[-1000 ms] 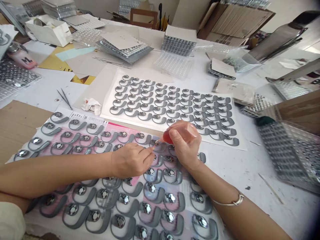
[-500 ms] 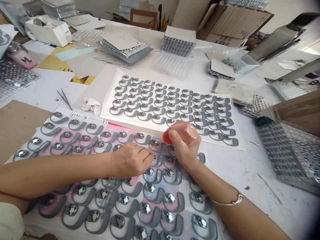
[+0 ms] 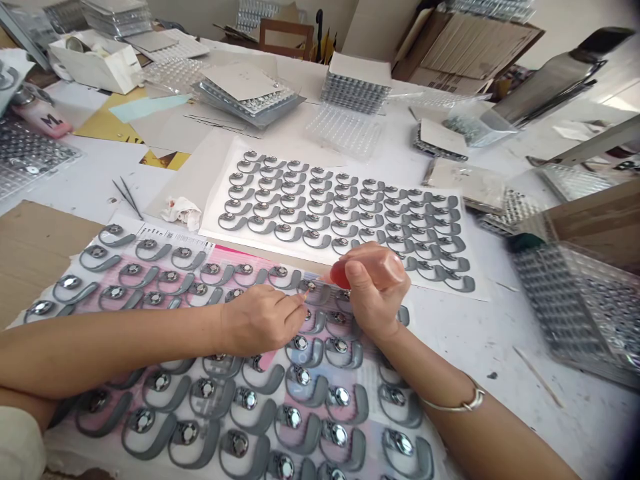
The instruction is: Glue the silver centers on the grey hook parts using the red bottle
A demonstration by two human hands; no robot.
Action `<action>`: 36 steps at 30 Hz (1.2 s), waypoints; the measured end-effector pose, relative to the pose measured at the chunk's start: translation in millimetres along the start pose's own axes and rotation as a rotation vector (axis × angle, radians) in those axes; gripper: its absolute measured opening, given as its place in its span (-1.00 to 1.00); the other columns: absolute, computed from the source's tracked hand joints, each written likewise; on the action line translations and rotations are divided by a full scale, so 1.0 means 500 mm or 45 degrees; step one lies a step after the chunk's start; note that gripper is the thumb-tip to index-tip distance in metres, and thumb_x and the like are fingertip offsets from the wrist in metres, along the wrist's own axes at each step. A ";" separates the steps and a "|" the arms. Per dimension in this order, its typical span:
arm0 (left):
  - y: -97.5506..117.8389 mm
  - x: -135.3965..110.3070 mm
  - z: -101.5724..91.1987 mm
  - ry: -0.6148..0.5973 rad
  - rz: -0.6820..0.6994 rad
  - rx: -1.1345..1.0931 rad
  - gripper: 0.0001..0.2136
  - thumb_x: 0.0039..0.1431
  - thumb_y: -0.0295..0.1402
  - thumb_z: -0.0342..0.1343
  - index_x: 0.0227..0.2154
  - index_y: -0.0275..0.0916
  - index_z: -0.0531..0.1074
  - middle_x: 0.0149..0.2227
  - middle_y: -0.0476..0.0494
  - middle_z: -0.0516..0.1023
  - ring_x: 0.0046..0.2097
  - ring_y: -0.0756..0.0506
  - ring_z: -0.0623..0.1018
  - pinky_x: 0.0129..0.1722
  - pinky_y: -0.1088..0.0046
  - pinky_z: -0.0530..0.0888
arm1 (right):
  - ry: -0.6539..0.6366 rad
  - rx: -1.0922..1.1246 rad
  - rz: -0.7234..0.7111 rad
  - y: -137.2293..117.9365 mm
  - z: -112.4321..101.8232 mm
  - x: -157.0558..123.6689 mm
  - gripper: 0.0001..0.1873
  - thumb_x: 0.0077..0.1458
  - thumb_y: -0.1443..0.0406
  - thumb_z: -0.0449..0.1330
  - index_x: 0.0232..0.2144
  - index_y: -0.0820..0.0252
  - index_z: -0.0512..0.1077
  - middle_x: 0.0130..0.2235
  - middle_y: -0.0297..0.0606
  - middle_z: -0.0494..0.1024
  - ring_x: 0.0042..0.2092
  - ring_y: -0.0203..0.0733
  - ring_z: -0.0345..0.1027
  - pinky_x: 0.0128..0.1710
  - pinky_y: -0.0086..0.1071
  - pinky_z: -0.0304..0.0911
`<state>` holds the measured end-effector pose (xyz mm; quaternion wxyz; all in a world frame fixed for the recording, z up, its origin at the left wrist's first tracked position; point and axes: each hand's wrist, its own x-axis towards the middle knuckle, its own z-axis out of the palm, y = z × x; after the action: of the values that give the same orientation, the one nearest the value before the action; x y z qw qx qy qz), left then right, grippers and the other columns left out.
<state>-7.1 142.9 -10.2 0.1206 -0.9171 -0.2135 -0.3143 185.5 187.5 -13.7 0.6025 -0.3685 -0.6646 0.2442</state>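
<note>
The right hand (image 3: 377, 290) curls closed around a soft red bulb (image 3: 339, 275) — light, squeezable, best gripped by its body; the left hand (image 3: 263, 320) pinches a thin stick (image 3: 304, 296) narrowly — seemingly brittle, its tip hard to see.

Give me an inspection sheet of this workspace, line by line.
Surface: scuffed white table, brown cardboard sheet.
Job's things: grey hook-shaped pieces with silver discs on a pink printed sheet; more on a white sheet.
Clutter: tweezers, crumpled tissue, clear plastic trays.
Grips: left hand pinches a thin stick; right hand holds a red bulb.
Cables: nothing seen.
Surroundings: cardboard box, wooden frame.
</note>
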 end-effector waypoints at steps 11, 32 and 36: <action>0.000 -0.001 0.003 -0.007 0.000 0.011 -0.80 0.24 -0.58 -0.06 -0.35 -0.42 0.48 -0.33 -0.29 0.61 -0.43 -0.06 0.57 -0.55 0.46 0.51 | -0.067 -0.030 0.069 0.003 -0.001 -0.001 -0.76 0.12 0.20 0.22 -0.54 0.15 0.39 -0.49 -0.32 0.42 -0.39 -0.22 0.30 -0.35 -0.27 0.23; -0.008 -0.007 0.002 -0.056 -0.013 -0.044 -0.82 0.25 -0.58 -0.05 -0.33 -0.41 0.46 -0.30 -0.27 0.61 -0.37 -0.05 0.60 -0.47 0.49 0.56 | -0.082 -0.156 -0.082 0.002 -0.003 -0.002 -0.77 0.11 0.21 0.21 -0.53 0.16 0.37 -0.49 -0.29 0.42 -0.41 -0.22 0.30 -0.39 -0.27 0.27; -0.013 -0.006 -0.001 -0.064 -0.037 -0.144 -0.83 0.22 -0.60 -0.05 -0.31 -0.42 0.46 -0.28 -0.27 0.61 -0.34 -0.06 0.61 -0.41 0.46 0.59 | -0.091 -0.129 -0.112 -0.001 -0.004 -0.001 -0.84 0.11 0.28 0.22 -0.49 0.16 0.37 -0.48 -0.32 0.41 -0.42 -0.25 0.28 -0.40 -0.29 0.25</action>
<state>-12.5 147.3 -11.4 0.0587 -0.9269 -0.2116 -0.3043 187.2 186.4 -13.3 0.5690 -0.3599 -0.7128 0.1964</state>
